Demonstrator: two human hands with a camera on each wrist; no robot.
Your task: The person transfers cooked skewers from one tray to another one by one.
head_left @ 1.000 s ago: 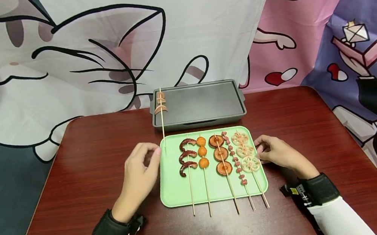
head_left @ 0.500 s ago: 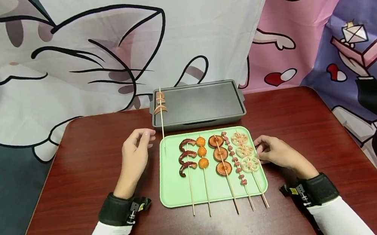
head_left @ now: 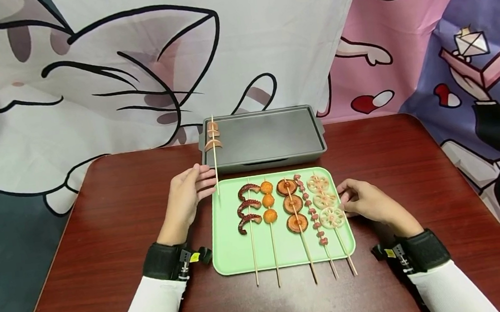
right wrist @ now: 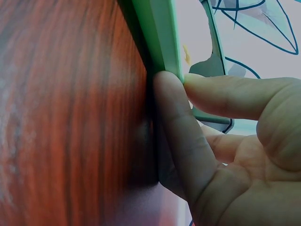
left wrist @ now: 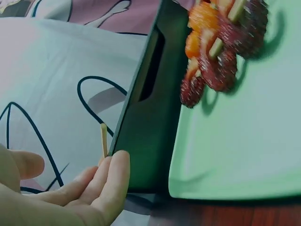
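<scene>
A skewer with pinkish-tan curved pieces (head_left: pixel 213 144) lies at the left end of the grey grill pan (head_left: pixel 270 133), its bare stick reaching out over the green tray (head_left: pixel 237 257). Beside that stick is my left hand (head_left: pixel 187 199), fingers stretched out and thumb apart. In the left wrist view the fingertips (left wrist: pixel 121 162) are close to the stick end (left wrist: pixel 104 136); whether they touch is unclear. My right hand (head_left: pixel 363 200) pinches the tray's right rim between thumb and finger, as the right wrist view shows at the tray edge (right wrist: pixel 164 42).
On the tray lie an octopus-tentacle skewer (head_left: pixel 248 205), an orange-ball skewer (head_left: pixel 268 202), a mushroom-slice skewer (head_left: pixel 293 203), a skewer of small pink pieces (head_left: pixel 313 215) and a lotus-root skewer (head_left: pixel 330 217). Their sticks overhang its front edge. A printed curtain (head_left: pixel 266 39) hangs behind the brown table (head_left: pixel 118 239).
My left hand has gone from the tray's left edge up toward the pan, turning and straightening its fingers beside the tan skewer's stick. The right hand, tray and skewers look unmoved.
</scene>
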